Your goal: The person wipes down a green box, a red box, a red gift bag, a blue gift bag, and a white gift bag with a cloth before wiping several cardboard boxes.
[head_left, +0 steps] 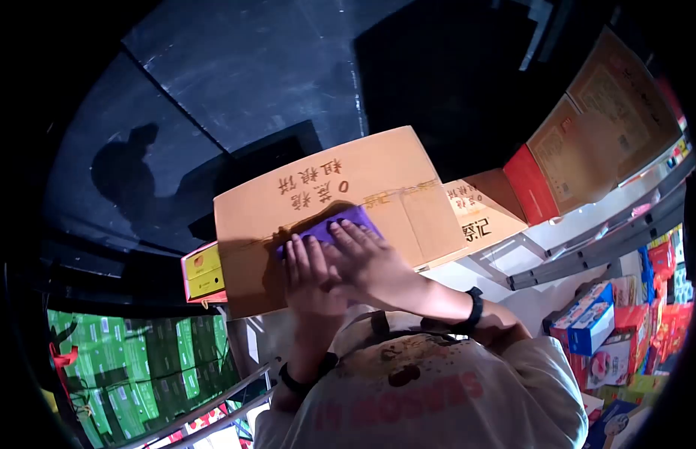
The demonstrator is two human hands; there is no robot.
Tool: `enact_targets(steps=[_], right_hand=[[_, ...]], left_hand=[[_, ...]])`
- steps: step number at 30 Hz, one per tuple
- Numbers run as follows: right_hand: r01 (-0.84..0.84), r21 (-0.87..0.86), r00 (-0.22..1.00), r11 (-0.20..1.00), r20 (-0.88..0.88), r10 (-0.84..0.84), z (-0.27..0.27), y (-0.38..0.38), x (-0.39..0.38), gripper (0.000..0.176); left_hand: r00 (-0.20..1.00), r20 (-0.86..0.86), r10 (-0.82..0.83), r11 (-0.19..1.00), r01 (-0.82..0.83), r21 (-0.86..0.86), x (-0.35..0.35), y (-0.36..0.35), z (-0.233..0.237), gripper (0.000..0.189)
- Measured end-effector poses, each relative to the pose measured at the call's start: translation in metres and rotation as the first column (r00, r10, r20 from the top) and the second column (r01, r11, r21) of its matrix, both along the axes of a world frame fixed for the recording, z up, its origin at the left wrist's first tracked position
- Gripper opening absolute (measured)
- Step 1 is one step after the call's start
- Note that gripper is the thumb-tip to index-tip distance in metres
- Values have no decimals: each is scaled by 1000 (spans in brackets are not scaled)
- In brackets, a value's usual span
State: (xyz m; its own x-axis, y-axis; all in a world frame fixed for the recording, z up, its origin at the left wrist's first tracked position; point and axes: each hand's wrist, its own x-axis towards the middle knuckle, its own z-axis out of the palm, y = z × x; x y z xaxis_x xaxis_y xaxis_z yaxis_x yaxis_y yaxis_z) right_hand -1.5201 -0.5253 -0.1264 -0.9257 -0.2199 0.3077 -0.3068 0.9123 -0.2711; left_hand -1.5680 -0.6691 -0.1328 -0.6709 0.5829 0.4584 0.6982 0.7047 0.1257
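Left hand [312, 275] and right hand [365, 260] flat on purple cloth [360, 215], cardboard box [393, 161], center; both grips spread; green cartons [135, 352] lower left.

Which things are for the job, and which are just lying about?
For the job:
purple cloth under the left hand and right hand
large brown cardboard box

Just lying about:
stacked green cartons
yellow box with pink edges
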Motion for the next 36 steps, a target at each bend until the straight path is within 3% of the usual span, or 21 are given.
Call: enact_targets(steps=[2, 4, 5, 8, 12, 14, 15, 18, 22, 24, 27, 34, 36], right_hand=[[78, -6, 997, 997, 25, -78, 3, 25, 18, 61], [171, -30, 985, 985, 45, -170, 14, 45, 35, 59], [238, 45, 971, 970, 5, -238, 13, 52, 42, 57], [399, 12, 917, 917, 1, -399, 12, 63, 60, 49], [427, -32, 900, 904, -78, -428, 4, 62, 65, 45], [401, -29, 910, 916, -104, -402, 4, 59, 61, 45], [370, -28, 923, 929, -108, -370, 5, 56, 59, 45], [249, -34, 964, 968, -84, -251, 6, 39, 44, 45], [72, 16, 996, 997, -62, -71, 5, -2, 20, 54], [-42, -33, 999, 999, -1, 42, 5, -25, 12, 61], [-168, -113, 985, 979, 18, 171, 8, -50, 6, 68], [-140, 68, 989, 988, -30, 142, -7, -45, -31, 65], [-68, 2, 985, 998, -156, 67, -12, -35, -54, 59]], left_hand=[[990, -50, -131, 991, 133, 26, 4, 26, -1, 51], [977, 151, -148, 987, 155, -36, 15, 53, 6, 58], [970, 158, -183, 981, 190, -33, 18, 65, 7, 57], [956, 144, -254, 965, 262, -34, 24, 91, -1, 58], [952, 135, -273, 959, 281, -42, 26, 92, 3, 59], [947, 102, -306, 949, 312, -52, 24, 84, 1, 58], [942, 169, -291, 952, 303, -47, 26, 78, 4, 65], [958, 202, -202, 977, 211, -23, 23, 52, 7, 65], [991, 95, -98, 994, 93, 56, 18, -2, 2, 57], [973, 231, 20, 1000, -15, -21, 23, -28, 15, 55], [963, 250, 98, 995, -101, -1, 30, -56, 13, 54], [973, 196, 119, 988, -135, 71, 0, -46, 9, 52], [999, 21, 26, 998, -27, 58, -35, -40, -3, 55]])
